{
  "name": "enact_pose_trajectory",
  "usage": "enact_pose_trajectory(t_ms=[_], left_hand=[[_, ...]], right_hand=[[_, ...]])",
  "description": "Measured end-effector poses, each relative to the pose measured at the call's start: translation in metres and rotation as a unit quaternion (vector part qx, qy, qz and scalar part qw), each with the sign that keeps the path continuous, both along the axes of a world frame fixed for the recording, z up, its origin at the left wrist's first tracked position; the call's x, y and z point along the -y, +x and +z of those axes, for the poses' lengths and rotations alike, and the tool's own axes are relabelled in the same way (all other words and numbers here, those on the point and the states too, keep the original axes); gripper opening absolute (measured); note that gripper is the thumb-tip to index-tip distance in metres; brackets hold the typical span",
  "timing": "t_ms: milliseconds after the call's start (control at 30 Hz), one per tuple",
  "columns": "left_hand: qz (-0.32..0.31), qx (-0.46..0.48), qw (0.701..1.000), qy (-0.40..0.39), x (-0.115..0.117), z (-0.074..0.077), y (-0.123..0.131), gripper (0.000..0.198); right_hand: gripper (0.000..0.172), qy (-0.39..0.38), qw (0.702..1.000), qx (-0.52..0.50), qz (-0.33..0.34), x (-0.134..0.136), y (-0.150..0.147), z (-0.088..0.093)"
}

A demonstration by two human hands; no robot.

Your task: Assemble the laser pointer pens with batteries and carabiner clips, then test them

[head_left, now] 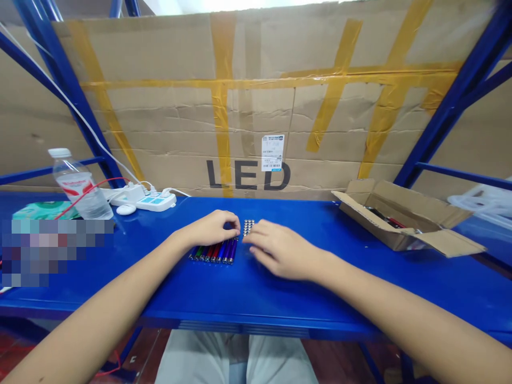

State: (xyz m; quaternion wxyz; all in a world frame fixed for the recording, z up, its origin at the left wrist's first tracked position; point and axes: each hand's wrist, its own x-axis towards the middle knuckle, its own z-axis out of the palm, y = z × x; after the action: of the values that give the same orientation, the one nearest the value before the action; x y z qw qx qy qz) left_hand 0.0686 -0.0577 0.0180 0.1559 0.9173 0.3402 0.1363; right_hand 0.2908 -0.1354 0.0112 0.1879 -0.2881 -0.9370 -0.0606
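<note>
A row of slim metallic tubes (214, 253) in green, red, blue and purple lies side by side on the blue table, silver ends toward me. My left hand (212, 228) rests over their far ends, its index finger and thumb curled together at the tips. Whatever is between those tips is too small to make out. Just right of the tubes, small round silver pieces (248, 224) stand in neat rows. Over the near part of these rows is my right hand (280, 249), fingers slightly bent and thumb apart, with nothing visible in it. It hides some of the pieces.
An open cardboard box (394, 234) holding dark and red slim items stands at the right. At the left are a water bottle (78, 184), a white power strip (154, 201) and a green packet (44, 210). A large cardboard sheet (168, 133) closes off the back.
</note>
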Motion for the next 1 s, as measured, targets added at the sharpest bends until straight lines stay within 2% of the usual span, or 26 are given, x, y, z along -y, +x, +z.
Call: enact_pose_trajectory(t_ms=[100, 233, 433, 533, 667, 733, 833, 1000], left_hand=[[-0.006, -0.019, 1.000, -0.006, -0.002, -0.001, -0.002, 0.017], [-0.008, -0.024, 1.000, 0.000, -0.002, -0.001, -0.003, 0.018], [-0.003, -0.037, 0.999, 0.008, -0.001, -0.002, -0.001, 0.020], [0.036, -0.047, 0.998, 0.025, -0.003, -0.005, -0.002, 0.021], [0.134, -0.057, 0.984, 0.101, -0.008, -0.006, -0.008, 0.020], [0.156, -0.043, 0.978, 0.130, -0.010, -0.004, -0.010, 0.020], [0.133, -0.001, 0.979, 0.153, -0.008, -0.001, -0.010, 0.020], [0.016, 0.015, 0.987, 0.161, 0.008, -0.003, 0.005, 0.019]], right_hand=[[0.032, 0.003, 0.997, 0.014, 0.078, 0.012, -0.016, -0.013], [0.035, 0.007, 0.995, 0.029, 0.090, 0.011, -0.020, -0.024], [0.032, -0.014, 0.996, 0.023, 0.089, 0.009, -0.018, -0.023], [0.027, -0.027, 0.995, 0.015, 0.099, 0.010, -0.017, -0.020], [0.025, -0.028, 0.993, 0.014, 0.114, 0.011, -0.013, -0.018], [0.024, -0.027, 0.993, 0.017, 0.110, 0.010, -0.011, -0.019], [0.018, -0.056, 0.994, 0.031, 0.086, 0.010, -0.010, -0.020], [0.006, -0.175, 0.983, 0.039, 0.033, 0.016, -0.005, -0.009]])
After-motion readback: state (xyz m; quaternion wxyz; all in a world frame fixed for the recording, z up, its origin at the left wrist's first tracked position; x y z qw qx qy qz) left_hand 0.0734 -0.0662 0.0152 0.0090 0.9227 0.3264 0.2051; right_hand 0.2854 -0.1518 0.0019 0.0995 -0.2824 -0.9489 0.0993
